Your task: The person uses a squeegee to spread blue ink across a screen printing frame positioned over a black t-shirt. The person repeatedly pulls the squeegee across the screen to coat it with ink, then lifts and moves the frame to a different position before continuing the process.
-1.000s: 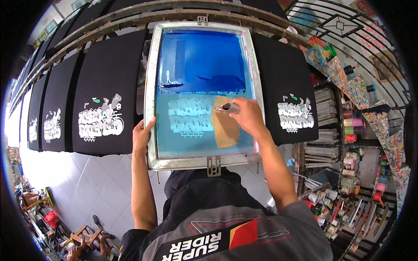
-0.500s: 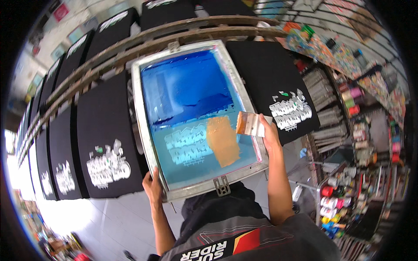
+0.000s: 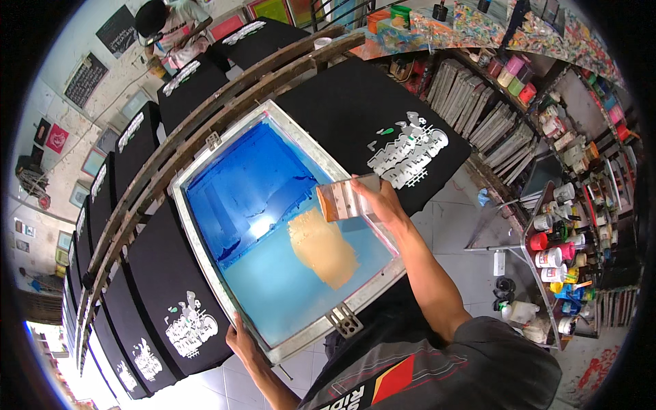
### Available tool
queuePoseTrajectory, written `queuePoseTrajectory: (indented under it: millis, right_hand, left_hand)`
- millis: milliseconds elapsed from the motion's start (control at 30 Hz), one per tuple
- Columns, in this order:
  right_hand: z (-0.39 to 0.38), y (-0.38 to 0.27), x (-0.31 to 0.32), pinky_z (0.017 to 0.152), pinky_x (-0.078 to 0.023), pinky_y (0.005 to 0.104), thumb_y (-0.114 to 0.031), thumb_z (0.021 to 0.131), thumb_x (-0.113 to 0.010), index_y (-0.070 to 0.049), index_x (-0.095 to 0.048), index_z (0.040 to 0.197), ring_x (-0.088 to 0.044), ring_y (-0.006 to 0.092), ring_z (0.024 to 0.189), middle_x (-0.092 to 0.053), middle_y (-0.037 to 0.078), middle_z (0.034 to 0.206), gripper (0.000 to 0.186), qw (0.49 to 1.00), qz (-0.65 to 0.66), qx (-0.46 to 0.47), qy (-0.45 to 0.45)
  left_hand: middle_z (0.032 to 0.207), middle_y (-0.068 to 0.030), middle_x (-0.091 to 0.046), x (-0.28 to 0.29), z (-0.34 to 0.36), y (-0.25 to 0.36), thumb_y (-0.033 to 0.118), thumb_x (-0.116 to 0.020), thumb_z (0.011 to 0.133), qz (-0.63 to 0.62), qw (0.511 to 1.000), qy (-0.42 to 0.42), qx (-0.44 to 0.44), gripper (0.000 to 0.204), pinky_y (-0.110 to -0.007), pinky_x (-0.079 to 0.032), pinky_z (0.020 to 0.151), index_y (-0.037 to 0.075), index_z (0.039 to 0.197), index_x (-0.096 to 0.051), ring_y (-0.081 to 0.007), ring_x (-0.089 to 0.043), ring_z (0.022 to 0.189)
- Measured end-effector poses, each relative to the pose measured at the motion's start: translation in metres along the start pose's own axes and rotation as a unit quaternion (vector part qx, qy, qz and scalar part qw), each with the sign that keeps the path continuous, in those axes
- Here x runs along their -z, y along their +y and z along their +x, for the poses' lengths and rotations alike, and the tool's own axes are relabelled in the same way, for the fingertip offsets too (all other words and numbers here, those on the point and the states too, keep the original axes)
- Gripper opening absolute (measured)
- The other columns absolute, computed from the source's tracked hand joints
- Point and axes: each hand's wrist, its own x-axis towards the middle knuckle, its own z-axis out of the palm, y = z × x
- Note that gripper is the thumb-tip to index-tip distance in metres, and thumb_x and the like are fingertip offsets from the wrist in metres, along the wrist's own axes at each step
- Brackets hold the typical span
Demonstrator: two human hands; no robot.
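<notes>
A screen-printing frame (image 3: 307, 329) with a pale metal rim lies tilted in front of me. Thick dark blue (image 3: 239, 184) covers the far half of its mesh; the near half is light blue. On that near part sits a patch of tan ink (image 3: 321, 249). My right hand (image 3: 388, 205) grips a squeegee (image 3: 345, 199) with orange-brown ink along its edge, held by the patch's upper right. Whether the squeegee touches the mesh I cannot tell. My left hand (image 3: 244, 342) is closed on the frame's near left corner, its fingertips partly hidden.
Black shirts with white prints flank the frame, one on the right (image 3: 417, 89) and several in a row on the left (image 3: 147, 266). A wooden rail (image 3: 198, 113) runs behind it. Paint tubs fill a rack (image 3: 547, 256) at right. Another person (image 3: 181, 34) stands far left.
The view has turned, so the frame sits further left and more slanted. White lettering visible through the mesh before no longer shows. The tan patch looks rounder; both hands keep their holds.
</notes>
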Motion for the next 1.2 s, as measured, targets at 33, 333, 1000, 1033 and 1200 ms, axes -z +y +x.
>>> queuePoseTrajectory:
  millis: [33,333,1000,1033,1200]
  right_hand:
    - [-0.002,0.002,0.014,0.094,-0.049,0.0324,-0.047,0.088,-0.081,0.002,-0.07,0.125,-0.065,0.0168,0.105,-0.072,0.011,0.114,0.062,1.0,0.012,0.002,0.01]
    - [0.006,-0.015,0.226,0.087,-0.051,0.0319,-0.041,0.089,-0.08,0.0,-0.073,0.113,-0.066,0.0153,0.095,-0.073,0.007,0.103,0.048,0.992,0.052,0.062,0.098]
    - [0.186,-0.052,0.416,0.093,-0.049,0.0354,-0.039,0.092,-0.078,-0.002,-0.067,0.12,-0.065,0.0202,0.103,-0.068,0.008,0.115,0.048,0.994,0.073,0.038,0.067]
    - [0.197,-0.051,0.415,0.094,-0.049,0.0357,-0.039,0.092,-0.078,-0.001,-0.066,0.121,-0.065,0.0203,0.103,-0.069,0.008,0.114,0.049,0.994,0.08,0.029,0.061]
    - [0.234,-0.064,0.404,0.095,-0.048,0.0351,-0.037,0.091,-0.079,0.006,-0.068,0.12,-0.065,0.0204,0.107,-0.07,0.013,0.12,0.053,0.995,0.059,0.058,0.054]
  left_hand:
    - [0.06,0.0075,-0.044,-0.007,-0.011,0.005,0.046,-0.071,0.099,0.011,1.0,0.006,-0.001,0.05,-0.028,-0.022,0.052,0.004,0.073,-0.065,-0.005,-0.033,0.056]
    - [0.064,0.0062,-0.05,-0.155,-0.125,0.038,0.041,-0.072,0.098,-0.029,0.998,-0.054,-0.01,0.045,-0.027,-0.026,0.053,-0.003,0.089,-0.075,-0.0054,-0.036,0.058]
    - [0.069,0.0013,-0.06,-0.38,-0.199,0.109,0.036,-0.075,0.096,-0.053,0.998,-0.028,-0.026,0.046,-0.027,-0.038,0.056,-0.01,0.095,-0.074,-0.0061,-0.045,0.064]
    - [0.069,0.0011,-0.06,-0.385,-0.194,0.113,0.037,-0.076,0.096,-0.062,0.997,-0.028,-0.019,0.046,-0.027,-0.039,0.056,-0.01,0.095,-0.074,-0.0062,-0.046,0.064]
    - [0.072,-0.0016,-0.064,-0.405,-0.177,0.112,0.038,-0.076,0.095,-0.024,0.999,-0.004,-0.021,0.048,-0.027,-0.042,0.058,-0.01,0.098,-0.075,-0.007,-0.051,0.066]
